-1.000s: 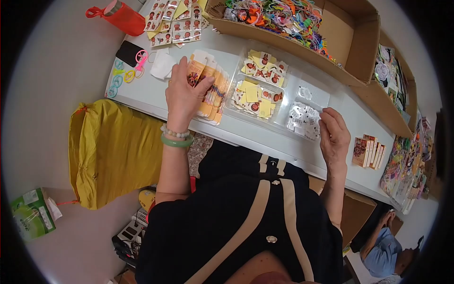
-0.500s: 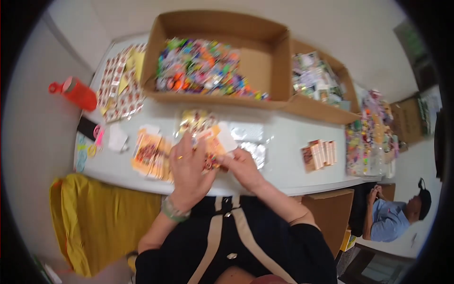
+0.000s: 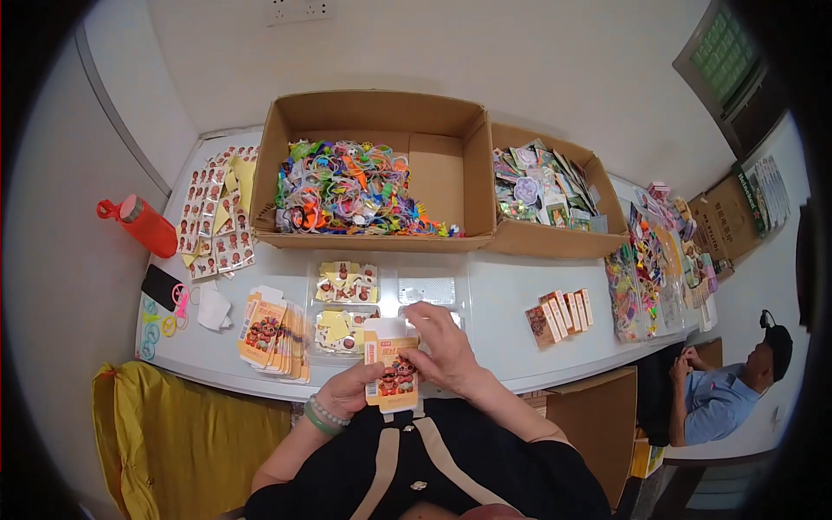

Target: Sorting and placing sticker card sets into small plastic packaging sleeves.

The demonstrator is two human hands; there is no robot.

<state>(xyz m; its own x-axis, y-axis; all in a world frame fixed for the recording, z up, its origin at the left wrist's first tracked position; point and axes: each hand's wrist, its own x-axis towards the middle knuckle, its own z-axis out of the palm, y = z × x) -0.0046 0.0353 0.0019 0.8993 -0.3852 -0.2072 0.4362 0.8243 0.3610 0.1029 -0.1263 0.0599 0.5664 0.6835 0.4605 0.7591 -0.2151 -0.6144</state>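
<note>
A small orange-and-white folding carton (image 3: 394, 381) with cartoon figures on its face is held upright just above the table's near edge. My left hand (image 3: 341, 392) pinches it by its left side, the thumb on the front. At the right side my right hand (image 3: 446, 351) touches it, thumb against the printed face and fingers curled by the white top flap. Whether the carton is flat or opened out I cannot tell. Just beyond it lies a clear plastic tray (image 3: 388, 290) with cut sticker pieces (image 3: 347, 282). Fanned out at the left is a pile of similar cartons (image 3: 273, 334).
Folded cartons (image 3: 559, 316) stand in a row at right. Behind are cardboard boxes of colourful trinkets (image 3: 481, 186) and packets (image 3: 550, 186). Sticker sheets (image 3: 208, 208), a red bottle (image 3: 147, 227), a phone (image 3: 163, 286) and scissors (image 3: 180, 295) sit left. Another person (image 3: 724, 386) sits far right.
The carton has come nearer my body and turned upright. My left hand went from fingers spread over it to gripping its left side. The whole view has also tilted, showing more wall.
</note>
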